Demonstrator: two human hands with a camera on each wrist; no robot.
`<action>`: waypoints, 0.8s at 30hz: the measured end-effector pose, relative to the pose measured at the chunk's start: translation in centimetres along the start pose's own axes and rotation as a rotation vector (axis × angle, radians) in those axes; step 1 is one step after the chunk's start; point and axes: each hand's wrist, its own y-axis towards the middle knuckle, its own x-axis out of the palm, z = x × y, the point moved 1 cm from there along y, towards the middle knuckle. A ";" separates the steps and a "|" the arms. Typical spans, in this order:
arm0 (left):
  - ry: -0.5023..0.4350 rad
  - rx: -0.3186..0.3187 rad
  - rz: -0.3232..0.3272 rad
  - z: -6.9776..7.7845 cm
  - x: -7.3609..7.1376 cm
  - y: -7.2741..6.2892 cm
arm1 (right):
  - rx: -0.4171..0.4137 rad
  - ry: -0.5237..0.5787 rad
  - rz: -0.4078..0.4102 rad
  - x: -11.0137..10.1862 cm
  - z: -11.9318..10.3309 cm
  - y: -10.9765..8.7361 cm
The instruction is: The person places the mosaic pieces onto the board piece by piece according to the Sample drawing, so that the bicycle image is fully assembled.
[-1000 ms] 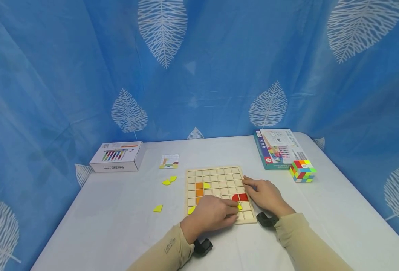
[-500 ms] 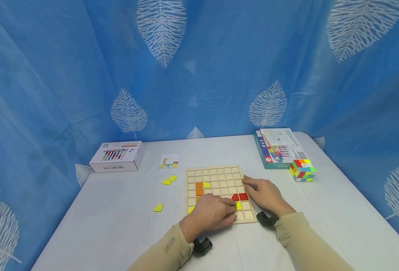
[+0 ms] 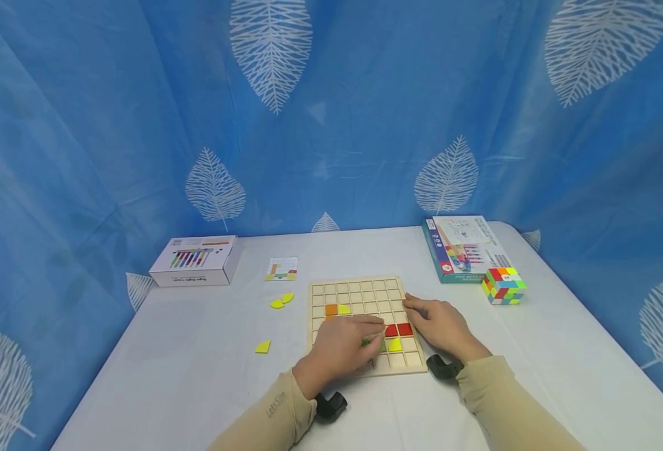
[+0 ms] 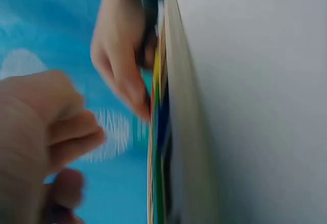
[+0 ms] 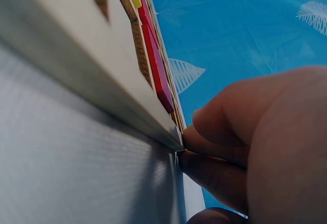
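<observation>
A wooden grid board lies on the table under both hands. My left hand hovers over its lower middle, covering several cells, with fingers loosely bent; in the left wrist view that hand is blurred and no piece shows in it. Green shows beside its fingers. Just right of them a yellow quarter-circle tile sits in a cell, below a red rounded tile and a red square tile. My right hand touches the board's right edge with its fingertips, clearer in the right wrist view.
Several loose yellow pieces lie left of the board, below a pattern card. A white box stands back left. At the back right are a teal-sided box and a colourful cube.
My left hand has let go of the yellow quarter-circle tile and moved slightly left and up, showing green beside the tile. The right hand stays at the board's edge.
</observation>
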 end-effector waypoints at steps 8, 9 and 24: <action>-0.073 -0.551 0.084 -6.5 -2.6 -1.0 | 0.010 -0.002 -0.011 0.1 -0.2 0.0; -0.079 -0.630 0.095 -7.5 -2.7 -1.4 | 0.016 -0.001 -0.013 0.1 -0.1 0.0; -0.102 -0.954 0.064 -12.6 -1.1 -4.6 | 0.003 0.002 -0.011 0.1 0.2 0.0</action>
